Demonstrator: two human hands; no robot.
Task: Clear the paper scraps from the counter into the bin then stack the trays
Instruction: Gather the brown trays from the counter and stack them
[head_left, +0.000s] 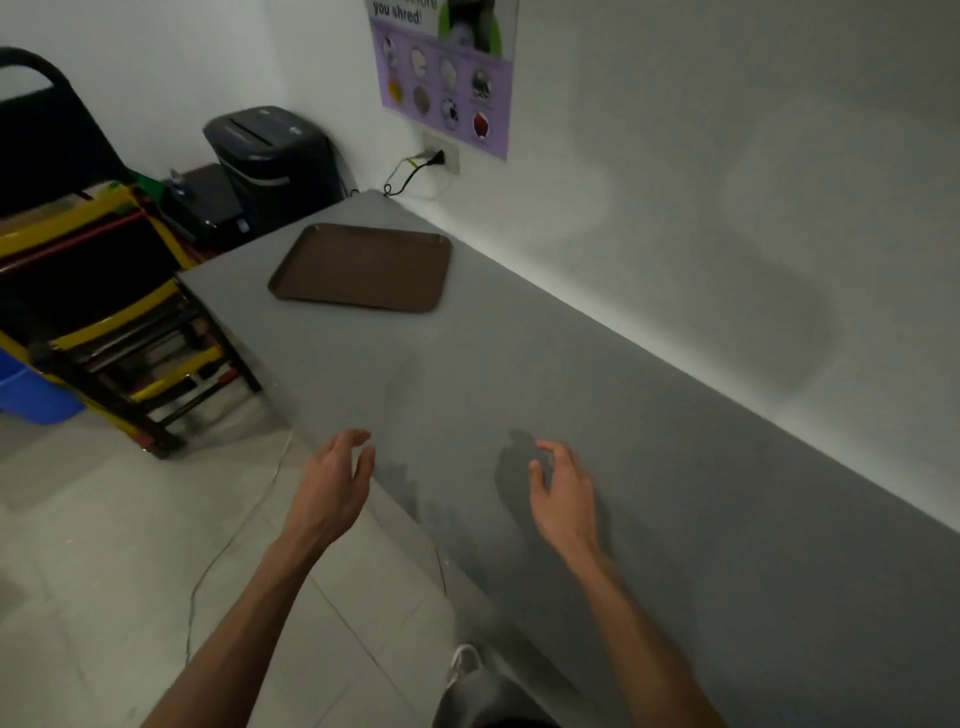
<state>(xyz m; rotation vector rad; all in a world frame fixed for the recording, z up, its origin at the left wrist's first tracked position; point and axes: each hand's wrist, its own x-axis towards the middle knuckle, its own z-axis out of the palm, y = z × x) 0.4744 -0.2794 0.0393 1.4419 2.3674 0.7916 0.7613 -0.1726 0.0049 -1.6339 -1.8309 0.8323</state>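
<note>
A brown tray (361, 267) lies flat at the far end of the grey counter (571, 395), near the wall corner. Whether it is one tray or several already nested, I cannot tell. I see no paper scraps on the counter, so the clearing looks done and the stacking seems to be the step in hand.

Both hands hover low over the near edge, well apart from the tray. The left hand (335, 486) and right hand (566, 493) are empty, fingers loosely curled. Next they would need to reach forward to the tray's rims.

Beyond stand a black shredder (272, 156) and a blue bin (31, 387).
</note>
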